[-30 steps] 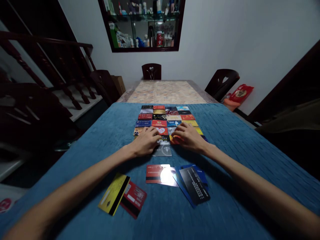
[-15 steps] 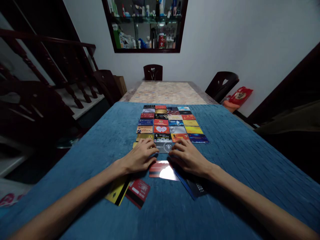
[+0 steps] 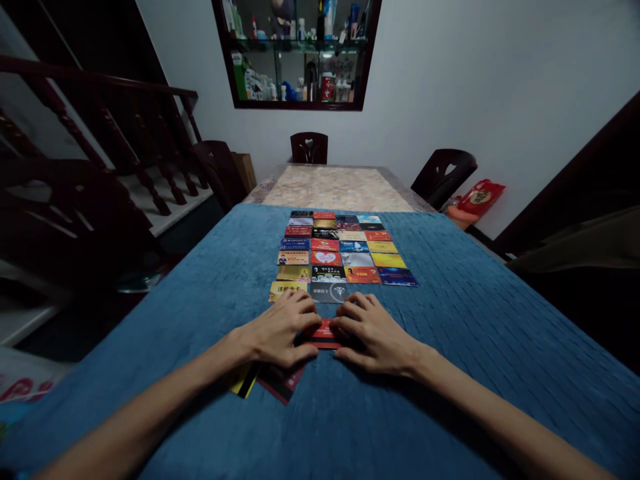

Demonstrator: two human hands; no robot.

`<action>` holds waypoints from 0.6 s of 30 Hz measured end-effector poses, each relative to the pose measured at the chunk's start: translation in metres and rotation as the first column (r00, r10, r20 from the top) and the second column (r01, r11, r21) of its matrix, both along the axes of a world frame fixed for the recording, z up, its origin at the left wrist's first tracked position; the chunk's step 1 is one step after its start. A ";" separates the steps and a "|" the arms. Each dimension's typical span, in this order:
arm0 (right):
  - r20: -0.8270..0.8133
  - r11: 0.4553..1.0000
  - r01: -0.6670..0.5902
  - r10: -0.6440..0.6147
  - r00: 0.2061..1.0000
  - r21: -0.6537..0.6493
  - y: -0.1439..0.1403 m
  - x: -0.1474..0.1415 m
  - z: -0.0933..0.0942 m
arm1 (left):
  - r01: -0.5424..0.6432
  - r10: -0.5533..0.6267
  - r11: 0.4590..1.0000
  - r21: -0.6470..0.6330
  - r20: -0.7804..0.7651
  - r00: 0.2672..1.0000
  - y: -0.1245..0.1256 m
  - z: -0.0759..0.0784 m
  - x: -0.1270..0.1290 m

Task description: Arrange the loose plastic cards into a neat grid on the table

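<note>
A red card (image 3: 326,335) with a dark stripe lies between my hands on the blue cloth. My left hand (image 3: 286,327) is curled over its left end, thumb at the near edge. Its right end is covered by the bent fingers of my right hand (image 3: 375,337). Whether more cards lie beneath the red one is hidden. Just beyond my fingers are a gold card (image 3: 281,290) and a grey card (image 3: 329,293), the nearest row of a grid of cards. A yellow card (image 3: 245,383) and a dark red card (image 3: 283,383) stick out from under my left wrist.
The grid of several colourful cards (image 3: 326,259) stretches away along the blue cloth (image 3: 175,320). Past the cloth shows the patterned tabletop (image 3: 335,187). Dark wooden chairs (image 3: 443,179) stand around the table, and a railing (image 3: 100,80) runs along the left.
My hands have come closer together and slightly nearer me, closing over the red card's ends. The bright card and the dark cards by my right hand no longer show. The view has tilted slightly.
</note>
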State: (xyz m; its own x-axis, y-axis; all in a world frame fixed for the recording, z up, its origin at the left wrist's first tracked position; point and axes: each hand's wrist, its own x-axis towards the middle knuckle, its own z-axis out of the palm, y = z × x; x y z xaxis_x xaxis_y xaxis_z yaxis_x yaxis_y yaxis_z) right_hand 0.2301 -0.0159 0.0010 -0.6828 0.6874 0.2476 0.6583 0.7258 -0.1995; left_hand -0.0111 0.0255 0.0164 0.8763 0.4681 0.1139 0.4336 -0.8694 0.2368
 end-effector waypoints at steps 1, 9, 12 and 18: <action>-0.002 1.000 0.003 -0.003 1.000 -0.005 -0.001 -0.001 0.000 | -0.001 0.001 1.000 0.004 -0.007 1.000 0.000 0.000 0.000; -0.023 0.999 0.027 -0.028 0.999 -0.034 -0.004 -0.004 -0.002 | -0.009 0.009 1.000 0.004 -0.014 1.000 -0.001 -0.004 0.000; -0.042 1.000 0.019 -0.020 0.999 -0.022 -0.004 -0.004 -0.003 | -0.010 0.010 1.000 0.008 -0.011 1.000 -0.002 -0.002 0.000; -0.109 0.999 -0.010 0.014 0.994 0.039 -0.001 0.000 -0.005 | -0.012 0.013 0.999 -0.031 0.049 0.999 0.001 0.002 -0.002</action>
